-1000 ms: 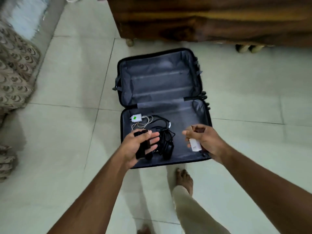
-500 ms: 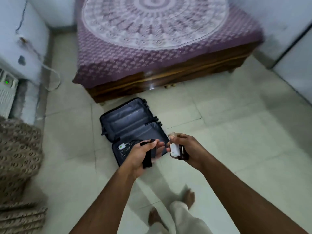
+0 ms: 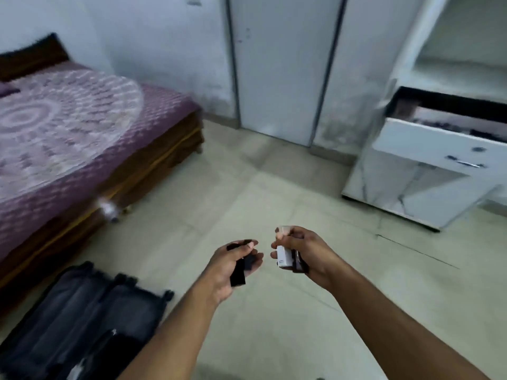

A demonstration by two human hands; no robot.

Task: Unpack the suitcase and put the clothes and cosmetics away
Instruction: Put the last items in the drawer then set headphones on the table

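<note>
I carry cosmetics from the open suitcase (image 3: 82, 319) on the floor: left hand (image 3: 233, 266) fingers grasp a black item (image 3: 238, 272), right hand (image 3: 299, 250) fingers grasp a white box (image 3: 283, 256); next, probably the open drawer (image 3: 439, 149).

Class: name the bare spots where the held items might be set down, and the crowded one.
Bare: floor between bed and cabinet; the bed's top. Crowded: the open drawer, dark contents inside.

Dim cool light, motion blur, warped edges
</note>
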